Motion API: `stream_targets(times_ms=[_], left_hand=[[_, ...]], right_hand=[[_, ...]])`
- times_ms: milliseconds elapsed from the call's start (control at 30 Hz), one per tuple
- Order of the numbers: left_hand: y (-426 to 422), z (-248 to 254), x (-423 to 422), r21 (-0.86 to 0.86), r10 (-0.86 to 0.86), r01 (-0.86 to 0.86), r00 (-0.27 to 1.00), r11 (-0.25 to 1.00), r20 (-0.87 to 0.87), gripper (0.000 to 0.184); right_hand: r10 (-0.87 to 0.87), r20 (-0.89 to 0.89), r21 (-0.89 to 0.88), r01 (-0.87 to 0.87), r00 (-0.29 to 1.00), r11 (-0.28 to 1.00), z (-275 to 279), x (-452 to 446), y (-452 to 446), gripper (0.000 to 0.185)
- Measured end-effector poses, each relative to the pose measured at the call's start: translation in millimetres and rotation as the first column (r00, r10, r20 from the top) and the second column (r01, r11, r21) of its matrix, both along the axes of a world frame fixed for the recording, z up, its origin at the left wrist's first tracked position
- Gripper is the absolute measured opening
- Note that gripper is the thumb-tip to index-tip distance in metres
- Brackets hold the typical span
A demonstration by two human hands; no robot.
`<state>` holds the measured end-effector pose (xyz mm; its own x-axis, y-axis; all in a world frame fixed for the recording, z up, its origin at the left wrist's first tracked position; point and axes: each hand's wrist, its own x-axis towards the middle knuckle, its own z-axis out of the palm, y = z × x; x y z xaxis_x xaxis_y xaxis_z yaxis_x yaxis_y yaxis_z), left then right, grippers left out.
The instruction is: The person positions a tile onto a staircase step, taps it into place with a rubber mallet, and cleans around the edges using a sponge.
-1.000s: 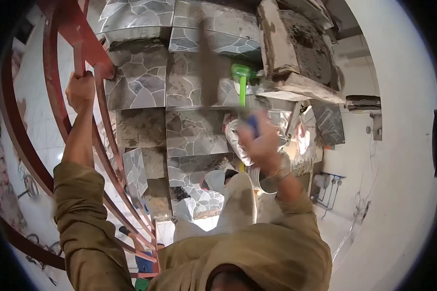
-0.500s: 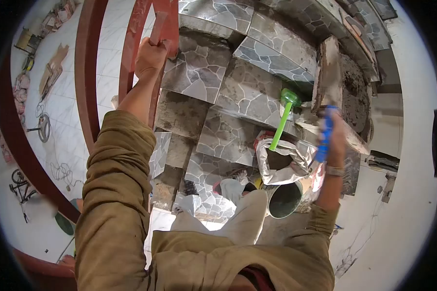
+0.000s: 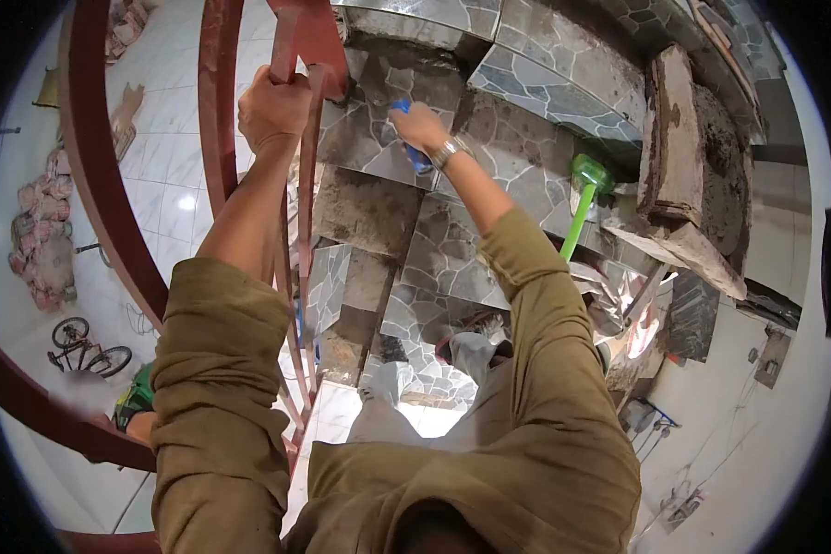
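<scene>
My left hand (image 3: pixel 273 109) is wrapped round a red metal railing bar (image 3: pixel 287 42) at the upper left. My right hand (image 3: pixel 423 127), with a watch on its wrist, is closed on a blue elongated thing (image 3: pixel 419 160) whose exact kind I cannot make out. It rests on or just above a grey stone-patterned stair tile (image 3: pixel 369 138), which has dark smears on it. My right fingers hide part of the blue thing.
A green long-handled scoop (image 3: pixel 578 217) leans at the right by an open sack (image 3: pixel 596 300), partly hidden by my sleeve. Beyond stands a wooden trough (image 3: pixel 679 138) with grey mortar (image 3: pixel 722 157). A bicycle (image 3: pixel 88 346) and a person's arm (image 3: pixel 140 427) are at lower left.
My right hand has swung left and up, from beside the trough to the stair tile, with the blue thing still in it. My left hand still grips the railing. The view has shifted.
</scene>
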<state>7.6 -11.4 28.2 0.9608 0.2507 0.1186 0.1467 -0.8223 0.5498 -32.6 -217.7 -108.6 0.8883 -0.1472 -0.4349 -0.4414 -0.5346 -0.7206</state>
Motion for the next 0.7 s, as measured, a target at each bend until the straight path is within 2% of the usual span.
stream_targets(times_ms=[100,200,300,400,500,700], left_hand=[[1.2,-0.4,0.2,0.004,0.003,-0.003,1.000,1.000,0.007,0.028],[-0.3,1.8,-0.9,-0.036,0.016,-0.016,1.000,0.999,-0.007,0.028],[-0.2,1.5,-0.3,-0.020,0.016,-0.016,1.000,1.000,-0.012,0.029],[0.0,0.5,0.1,-0.003,0.007,-0.007,1.000,1.000,0.002,0.029],[-1.3,5.3,-1.0,-0.005,0.025,-0.025,0.999,1.000,-0.036,0.030],[0.5,0.0,0.6,0.018,0.010,-0.010,1.000,1.000,-0.012,0.029]], right_hand=[[-0.018,0.021,-0.010,0.018,1.000,1.000,-18.2,19.9,5.7,0.053],[-0.044,-0.014,-0.091,0.042,0.999,0.995,-8.1,16.9,7.8,0.051],[-0.099,0.024,-0.179,0.102,0.995,0.979,-19.6,6.0,0.7,0.050],[-0.149,-0.011,-0.142,0.146,0.989,0.979,-15.9,-9.0,-19.4,0.051],[-0.188,0.015,-0.219,0.187,0.982,0.958,-13.4,-22.9,-38.3,0.053],[-0.215,0.000,-0.246,0.209,0.977,0.947,-12.9,-41.4,-65.3,0.054]])
